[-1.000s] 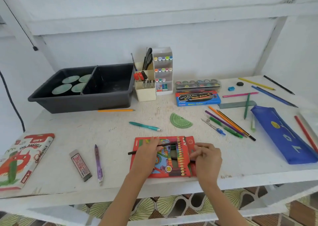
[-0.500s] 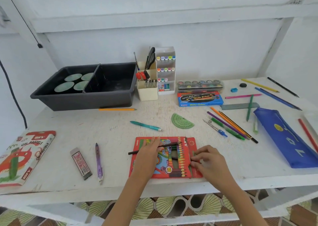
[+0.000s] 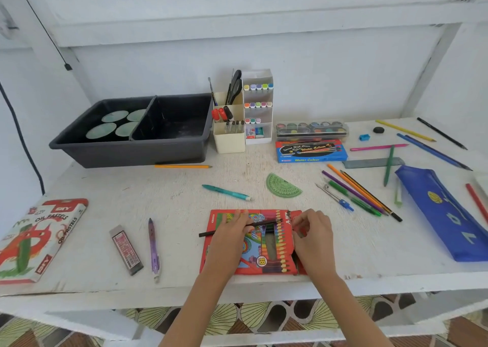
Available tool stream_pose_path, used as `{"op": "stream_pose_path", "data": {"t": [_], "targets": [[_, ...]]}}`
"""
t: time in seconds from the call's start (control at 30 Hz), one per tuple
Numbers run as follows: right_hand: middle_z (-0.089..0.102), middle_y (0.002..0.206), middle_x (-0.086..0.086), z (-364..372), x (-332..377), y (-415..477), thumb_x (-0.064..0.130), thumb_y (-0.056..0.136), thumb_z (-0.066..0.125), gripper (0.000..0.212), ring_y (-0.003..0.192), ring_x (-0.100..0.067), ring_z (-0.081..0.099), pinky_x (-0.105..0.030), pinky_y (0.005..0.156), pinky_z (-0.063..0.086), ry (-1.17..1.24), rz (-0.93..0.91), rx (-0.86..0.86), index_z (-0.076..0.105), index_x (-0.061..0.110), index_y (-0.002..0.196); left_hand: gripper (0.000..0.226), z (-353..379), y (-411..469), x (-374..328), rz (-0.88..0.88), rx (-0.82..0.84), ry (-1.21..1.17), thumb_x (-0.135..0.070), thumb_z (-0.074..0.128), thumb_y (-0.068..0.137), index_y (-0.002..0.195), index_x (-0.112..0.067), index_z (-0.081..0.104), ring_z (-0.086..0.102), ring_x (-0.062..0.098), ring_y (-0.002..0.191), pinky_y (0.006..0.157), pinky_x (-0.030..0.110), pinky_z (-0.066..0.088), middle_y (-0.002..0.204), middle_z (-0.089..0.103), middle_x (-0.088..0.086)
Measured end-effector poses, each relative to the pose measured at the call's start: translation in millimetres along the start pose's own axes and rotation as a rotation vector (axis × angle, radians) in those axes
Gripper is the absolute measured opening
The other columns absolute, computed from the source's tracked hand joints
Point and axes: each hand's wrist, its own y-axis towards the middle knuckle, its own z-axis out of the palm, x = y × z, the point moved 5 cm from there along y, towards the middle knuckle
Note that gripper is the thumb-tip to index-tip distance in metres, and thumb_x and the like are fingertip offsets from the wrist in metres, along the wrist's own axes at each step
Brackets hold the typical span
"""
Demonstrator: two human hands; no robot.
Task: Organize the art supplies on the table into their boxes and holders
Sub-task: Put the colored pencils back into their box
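Left hand [image 3: 229,241] grips pencil [image 3: 208,232] across box [image 3: 266,251]; right hand [image 3: 313,238] pinches its flap [image 3: 296,215]. Likely fault: flap tears if pencil enters askew.

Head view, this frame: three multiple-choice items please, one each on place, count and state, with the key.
1. The green half-round plastic protractor lies: A on the floor; B on a shelf; C on the white table beyond the red cardboard pencil box.
2. Pale green discs in the dark grey plastic tub: A two; B four; C six.
3. The thin dark pencil is: A held by the left hand across the box; B loose on the table; C standing in a holder.
Key: C, it lies just past the box; B, four show in the left compartment; A, the hand's fingers lie over it.
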Motion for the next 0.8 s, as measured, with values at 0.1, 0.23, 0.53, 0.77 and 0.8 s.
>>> {"op": "stream_pose_path", "data": {"t": [0.1,0.23,0.53,0.77,0.8], "targets": [[0.057,0.074,0.004,-2,-4,1,-0.003,0.078,0.067,0.036,0.083,-0.011,0.048,-0.015,0.063,0.035,0.041,0.044,0.073,0.051,0.029,0.08,0.045,0,-1,0,0.019,-0.026,-0.043,-0.013,0.04,0.1,0.145,-0.016,0.032,0.017,0.02,0.144,0.114,0.025,0.012,0.152,0.03,-0.001],[0.064,0.077,0.003,-26,-4,-3,0.008,0.088,0.062,0.025,0.076,-0.016,0.059,-0.015,0.061,0.042,0.195,0.127,0.023,0.056,0.032,0.088,0.027,-3,4,1,0.011,-0.095,-0.158,-0.013,0.044,0.099,0.123,-0.012,0.056,0.053,0.021,0.112,0.091,0.03,0.043,0.121,0.062,0.004],[0.073,0.077,-0.011,-41,7,-9,0.012,0.085,0.067,0.03,0.072,-0.022,0.07,-0.03,0.075,0.057,0.856,0.384,-0.123,0.053,0.014,0.112,0.057,0,1,-82,0.188,-0.042,-0.211,-0.056,0.024,0.094,0.131,-0.022,0.051,0.05,0.015,0.122,0.104,0.028,0.031,0.132,0.057,-0.001],[0.072,0.069,-0.006,-95,-34,0,0.01,0.085,0.065,0.039,0.06,-0.012,0.069,-0.02,0.064,0.057,0.717,0.387,-0.323,0.047,0.011,0.12,0.055,6,-6,-24,-0.104,0.009,-0.11,-0.048,0.028,0.099,0.149,-0.026,0.019,-0.003,0.013,0.145,0.116,0.035,-0.005,0.159,0.005,-0.002],[0.072,0.072,-0.006,-99,-38,0,0.011,0.086,0.065,0.037,0.059,-0.01,0.068,-0.02,0.065,0.057,0.681,0.387,-0.336,0.048,0.012,0.119,0.062,12,-9,-15,-0.129,0.082,-0.043,-0.05,0.029,0.098,0.151,-0.024,0.01,-0.01,0.017,0.145,0.116,0.04,-0.009,0.159,-0.004,0.001]]}}
